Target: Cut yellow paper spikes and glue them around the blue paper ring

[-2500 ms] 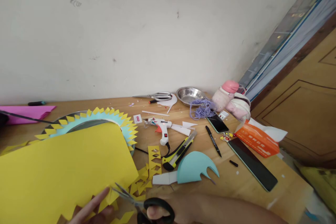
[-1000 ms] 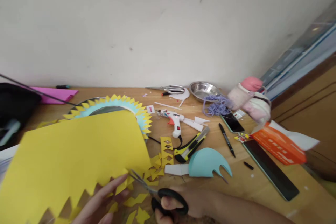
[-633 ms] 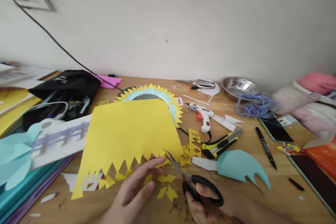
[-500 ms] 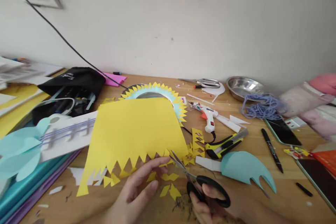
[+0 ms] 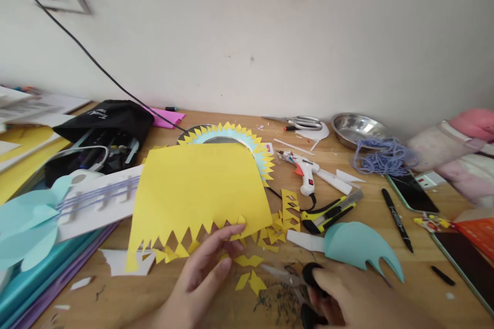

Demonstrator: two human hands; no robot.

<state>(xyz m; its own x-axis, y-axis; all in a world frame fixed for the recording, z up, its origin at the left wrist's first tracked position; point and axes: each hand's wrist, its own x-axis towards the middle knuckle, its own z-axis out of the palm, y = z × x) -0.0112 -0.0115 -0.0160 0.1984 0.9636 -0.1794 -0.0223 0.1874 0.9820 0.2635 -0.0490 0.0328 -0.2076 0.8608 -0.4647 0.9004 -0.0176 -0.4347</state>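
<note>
Head view shows the left hand pinching the yellow sheet at its jagged near edge, just right of which the right hand grips black scissors over the bench.

Desk layout along the wall

Paper sheet lies centre, over the round plate behind it; glue gun and utility knife to its right; metal bowl farther back; pouch at left.
</note>
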